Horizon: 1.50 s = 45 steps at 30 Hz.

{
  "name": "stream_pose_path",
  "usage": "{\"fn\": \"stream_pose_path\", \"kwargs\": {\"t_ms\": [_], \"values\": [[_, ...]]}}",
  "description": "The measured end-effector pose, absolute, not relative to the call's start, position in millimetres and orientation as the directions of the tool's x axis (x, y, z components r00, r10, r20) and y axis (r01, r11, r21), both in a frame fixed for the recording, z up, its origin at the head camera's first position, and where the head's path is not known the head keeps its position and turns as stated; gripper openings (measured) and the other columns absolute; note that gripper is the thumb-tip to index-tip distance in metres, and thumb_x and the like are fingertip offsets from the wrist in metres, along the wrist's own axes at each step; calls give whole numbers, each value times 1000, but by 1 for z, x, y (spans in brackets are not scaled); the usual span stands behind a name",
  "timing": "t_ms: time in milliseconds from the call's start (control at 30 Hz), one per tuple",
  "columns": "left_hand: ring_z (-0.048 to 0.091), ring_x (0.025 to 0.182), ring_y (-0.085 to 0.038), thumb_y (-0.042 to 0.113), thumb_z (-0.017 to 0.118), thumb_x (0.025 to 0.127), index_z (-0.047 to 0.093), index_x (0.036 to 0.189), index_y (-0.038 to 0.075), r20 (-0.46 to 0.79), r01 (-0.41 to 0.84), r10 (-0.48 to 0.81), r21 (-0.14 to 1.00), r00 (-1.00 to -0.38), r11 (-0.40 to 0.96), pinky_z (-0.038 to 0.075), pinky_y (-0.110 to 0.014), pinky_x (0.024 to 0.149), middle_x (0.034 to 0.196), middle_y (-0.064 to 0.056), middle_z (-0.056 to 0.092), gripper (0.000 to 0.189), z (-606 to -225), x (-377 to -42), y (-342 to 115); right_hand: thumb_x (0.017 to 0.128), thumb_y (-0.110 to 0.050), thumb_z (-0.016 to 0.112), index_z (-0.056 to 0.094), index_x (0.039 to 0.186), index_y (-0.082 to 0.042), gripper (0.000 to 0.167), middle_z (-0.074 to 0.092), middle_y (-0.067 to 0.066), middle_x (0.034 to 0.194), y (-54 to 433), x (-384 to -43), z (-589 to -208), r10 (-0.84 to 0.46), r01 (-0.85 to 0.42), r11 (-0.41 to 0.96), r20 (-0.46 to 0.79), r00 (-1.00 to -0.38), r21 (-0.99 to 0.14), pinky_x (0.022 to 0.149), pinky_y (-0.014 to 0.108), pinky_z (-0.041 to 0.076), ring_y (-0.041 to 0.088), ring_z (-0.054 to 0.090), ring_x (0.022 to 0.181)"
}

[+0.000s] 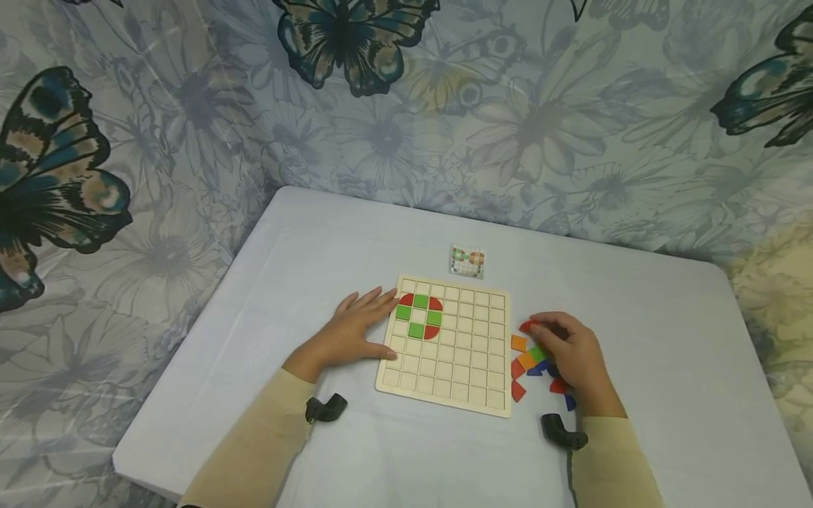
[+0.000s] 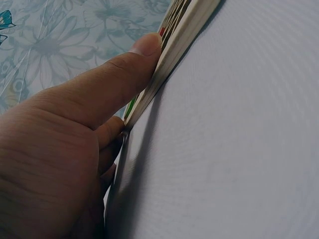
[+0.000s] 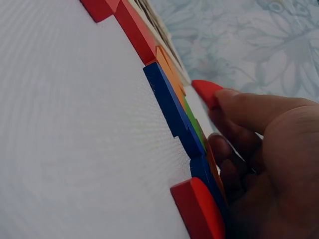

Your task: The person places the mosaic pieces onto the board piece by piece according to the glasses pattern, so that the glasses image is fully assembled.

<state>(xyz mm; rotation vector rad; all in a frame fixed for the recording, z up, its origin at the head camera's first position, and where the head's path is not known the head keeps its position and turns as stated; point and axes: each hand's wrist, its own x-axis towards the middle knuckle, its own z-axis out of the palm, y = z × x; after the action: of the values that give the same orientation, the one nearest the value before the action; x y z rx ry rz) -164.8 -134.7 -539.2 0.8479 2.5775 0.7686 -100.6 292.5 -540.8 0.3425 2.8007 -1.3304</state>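
Observation:
A pale wooden grid board (image 1: pixel 470 353) lies on the table, with red quarter-round pieces (image 1: pixel 435 303) and green square pieces (image 1: pixel 434 318) set in a ring in its upper left cells. My left hand (image 1: pixel 356 331) rests at the board's left edge, fingers spread and thumb on the rim; the left wrist view shows the thumb (image 2: pixel 147 45) against the edge. Right of the board, my right hand (image 1: pixel 574 353) pinches a red quarter-round piece (image 3: pixel 204 89) between thumb and fingers. It is raised above the loose pieces, partly covering them.
Loose orange, green, red and blue pieces (image 1: pixel 519 343) lie along the board's right side. A small pattern card (image 1: pixel 467 261) sits behind the board on the white table (image 1: pixel 343 233). Patterned cloth (image 1: pixel 394 141) hangs behind the table.

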Motion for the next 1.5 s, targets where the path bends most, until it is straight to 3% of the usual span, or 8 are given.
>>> {"fn": "stream_pose_path", "kwargs": {"t_ms": [100,233,400,567,700,933,1100,1500], "values": [[2,165,-15,61,86,88,29,174,19,-130,449,621,580,-773,680,-6,-48,130,179,11,17,111,-539,-165,-134,110,-39,67,72,139,-13,39,71,12,130,292,-100,-539,250,236,578,-105,-962,-782,90,23,50,30,60,118],[1,165,-14,60,86,88,28,174,20,-132,444,617,581,-776,682,-6,-47,130,179,12,16,111,-539,-165,-134,109,-43,67,72,141,-14,43,70,10,136,291,-100,-536,320,272,552,-102,-942,-788,96,28,53,31,59,128],[1,165,-13,61,86,88,29,174,21,-135,443,614,575,-778,688,-6,-47,130,179,14,15,111,-540,-165,-134,109,-45,67,73,140,-13,45,68,9,139,290,-100,-528,318,259,520,-97,-943,-814,98,29,57,33,60,133],[2,165,-14,61,87,88,29,174,20,-130,441,612,580,-780,685,-6,-49,130,179,12,16,111,-540,-165,-135,108,-40,71,72,139,-7,45,72,9,130,280,-99,-514,260,171,417,-64,-964,-893,91,16,55,23,69,117],[2,165,-14,61,86,87,29,174,20,-126,443,612,580,-781,684,-5,-49,130,179,12,16,111,-540,-165,-135,107,-35,74,71,138,-2,45,75,8,123,270,-99,-505,189,112,362,-44,-981,-926,89,18,57,17,69,108],[3,165,-15,62,86,87,31,173,19,-117,449,619,587,-777,674,-5,-50,130,179,11,17,111,-540,-165,-135,108,-24,73,71,137,-1,37,75,12,121,252,-100,-498,77,36,337,-11,-997,-941,94,19,55,17,71,105],[3,165,-15,63,86,88,31,174,20,-115,450,618,585,-778,675,-5,-49,130,179,12,17,111,-541,-165,-136,109,-21,72,67,137,2,37,72,17,118,236,-104,-496,32,53,283,-46,-998,-958,91,24,59,19,74,104],[3,165,-15,63,85,88,30,174,20,-105,456,622,588,-776,668,-6,-49,130,179,12,17,110,-542,-165,-137,107,-21,75,74,130,-5,28,73,8,113,191,-118,-503,-101,37,347,-76,-992,-937,92,24,54,25,67,106]]}}
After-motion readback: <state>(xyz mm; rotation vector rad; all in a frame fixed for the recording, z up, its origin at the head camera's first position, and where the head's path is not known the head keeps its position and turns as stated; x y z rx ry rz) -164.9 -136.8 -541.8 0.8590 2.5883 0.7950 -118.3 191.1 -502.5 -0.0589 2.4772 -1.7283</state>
